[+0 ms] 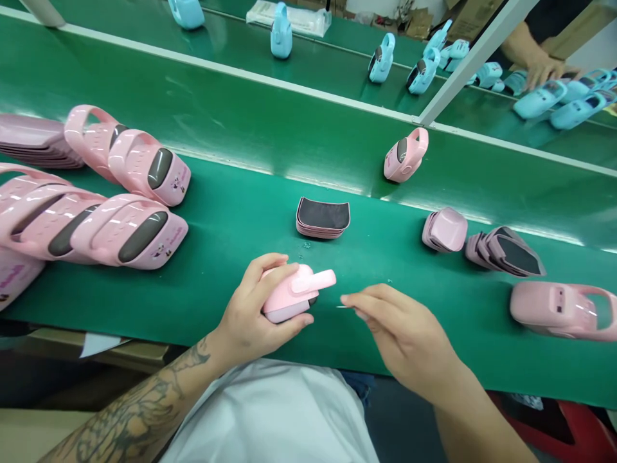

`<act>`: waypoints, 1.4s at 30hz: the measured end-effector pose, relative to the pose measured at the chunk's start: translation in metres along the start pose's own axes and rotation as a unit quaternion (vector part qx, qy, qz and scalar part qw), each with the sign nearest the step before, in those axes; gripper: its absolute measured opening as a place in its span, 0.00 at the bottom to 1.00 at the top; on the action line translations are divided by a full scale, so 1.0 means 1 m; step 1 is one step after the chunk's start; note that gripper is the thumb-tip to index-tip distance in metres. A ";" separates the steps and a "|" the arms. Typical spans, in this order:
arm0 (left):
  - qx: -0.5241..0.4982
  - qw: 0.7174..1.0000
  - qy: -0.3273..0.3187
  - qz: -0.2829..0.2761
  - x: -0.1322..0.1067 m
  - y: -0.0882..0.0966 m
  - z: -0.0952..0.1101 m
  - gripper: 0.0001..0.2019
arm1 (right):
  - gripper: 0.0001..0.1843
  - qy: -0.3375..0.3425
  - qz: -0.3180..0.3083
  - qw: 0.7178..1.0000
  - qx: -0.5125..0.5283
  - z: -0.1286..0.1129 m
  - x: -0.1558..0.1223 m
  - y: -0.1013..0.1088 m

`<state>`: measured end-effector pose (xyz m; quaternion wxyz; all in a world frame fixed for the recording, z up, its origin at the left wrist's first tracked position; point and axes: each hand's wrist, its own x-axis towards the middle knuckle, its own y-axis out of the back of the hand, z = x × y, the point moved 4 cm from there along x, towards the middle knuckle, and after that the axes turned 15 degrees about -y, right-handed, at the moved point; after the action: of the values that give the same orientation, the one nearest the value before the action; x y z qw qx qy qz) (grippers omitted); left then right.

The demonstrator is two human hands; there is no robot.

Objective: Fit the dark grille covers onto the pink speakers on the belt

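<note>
My left hand [255, 308] is wrapped round a pink plastic housing with a handle [292, 296], held just above the green bench near its front edge. The housing's handle points right, toward my other hand. A little to the right, my right hand [400, 328] pinches a thin, pale, pin-like piece [343, 307] between thumb and fingertips; its kind is too small to make out. The piece is apart from the housing. Beyond both hands lies a stack of curved pink panels with dark faces [322, 218].
Several pink handled housings [144, 231] stand at the left beside stacked pink trays [38, 138]. More pink shells [446, 229], dark-faced panels [511, 251] and a housing [554, 308] lie right. Light-blue housings [281, 35] stand behind the rail, near another person's hand [544, 67].
</note>
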<state>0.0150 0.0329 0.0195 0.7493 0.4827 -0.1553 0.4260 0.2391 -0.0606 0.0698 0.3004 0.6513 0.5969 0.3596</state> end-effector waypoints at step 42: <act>0.044 0.995 -0.086 -0.014 0.011 -0.013 0.012 0.28 | 0.10 0.222 0.026 0.890 -0.398 -0.082 0.011 0.000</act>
<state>0.0340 0.0260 0.0241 0.7167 0.5526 -0.1936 0.3788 0.1713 -0.0527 0.1173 0.3849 0.3958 0.4377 0.7097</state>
